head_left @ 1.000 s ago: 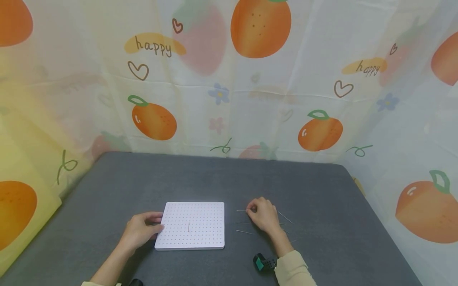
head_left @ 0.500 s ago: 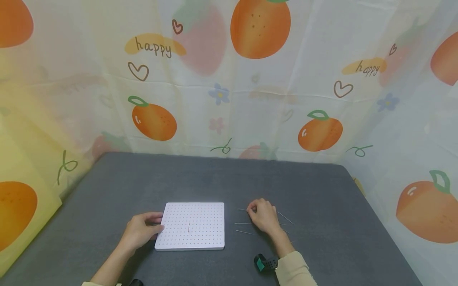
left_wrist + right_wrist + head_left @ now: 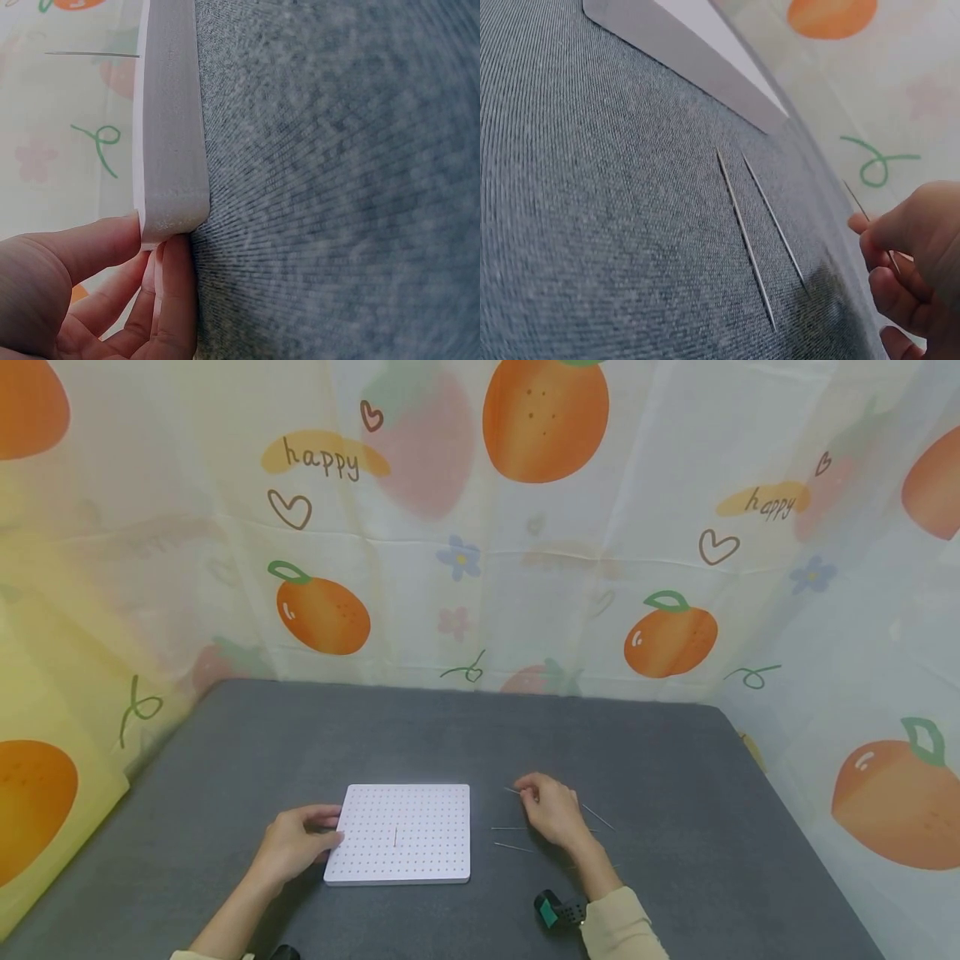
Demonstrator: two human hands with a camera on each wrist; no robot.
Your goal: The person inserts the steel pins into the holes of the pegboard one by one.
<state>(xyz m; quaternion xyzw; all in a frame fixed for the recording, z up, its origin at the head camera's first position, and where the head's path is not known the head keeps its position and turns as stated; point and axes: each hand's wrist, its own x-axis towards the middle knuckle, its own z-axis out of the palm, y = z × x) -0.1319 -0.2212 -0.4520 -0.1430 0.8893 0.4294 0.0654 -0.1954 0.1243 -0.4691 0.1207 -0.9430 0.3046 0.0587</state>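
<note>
A white perforated board (image 3: 427, 835) lies on the grey tabletop, and one thin needle (image 3: 396, 837) stands upright in it. My left hand (image 3: 292, 843) holds the board's left edge, thumb at the top rim and fingers low against the side. To the right of the board, my right hand (image 3: 553, 810) pinches another needle (image 3: 855, 197) between thumb and fingers, raised off the cloth in the right wrist view. Beneath that hand lie more needles, two of them side by side, the nearer needle (image 3: 744, 240) and the farther needle (image 3: 774, 217).
One more needle (image 3: 598, 817) lies to the right of my right hand. A black strap with a green patch (image 3: 550, 913) is at the right wrist. Behind the grey tabletop (image 3: 465, 735) hangs a curtain (image 3: 510, 610) printed with oranges.
The needle in my right hand has come up and tilted, its tip now pointing farther up and away. My left hand and the board have stayed put.
</note>
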